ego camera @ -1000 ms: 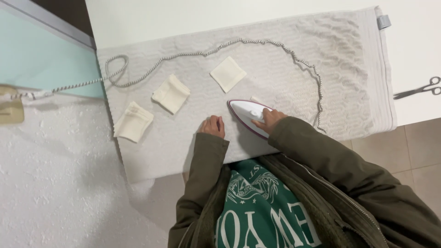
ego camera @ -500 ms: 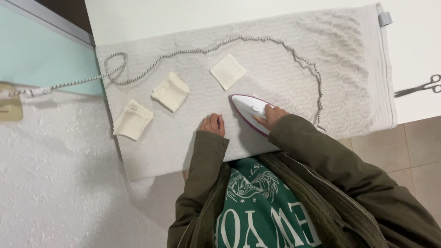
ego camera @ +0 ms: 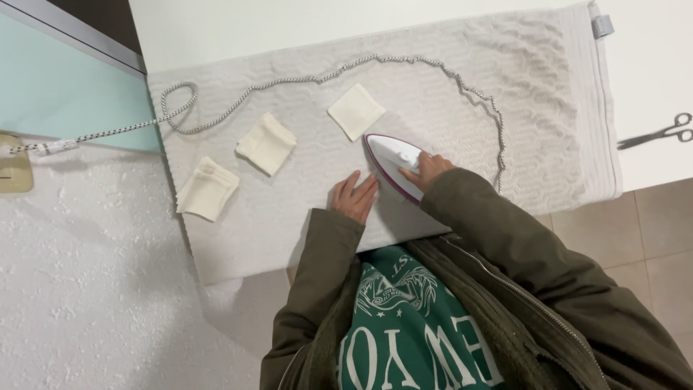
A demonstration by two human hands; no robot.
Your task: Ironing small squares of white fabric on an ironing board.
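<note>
Three small cream cloth squares [ego camera: 355, 110] lie on the ribbed grey towel [ego camera: 548, 108]. One white iron [ego camera: 393, 162] with a purple rim stands near the towel's front edge, the right hand [ego camera: 427, 170] wrapped around it. The left hand [ego camera: 355, 197] lies flat, fingers together, just beside it. One braided cord [ego camera: 303, 81] loops toward the far edge.

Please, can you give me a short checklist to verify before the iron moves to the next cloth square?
1. Right hand grips the iron: ok.
2. Left hand flat on the towel, beside the iron, apart from it: ok.
3. Nearest square lies flat, just ahead of the iron's tip: ok.
4. Cord loops behind the squares, not across them: ok.
5. Iron hot: cannot tell.
6. Scissors off the towel: ok.
</note>
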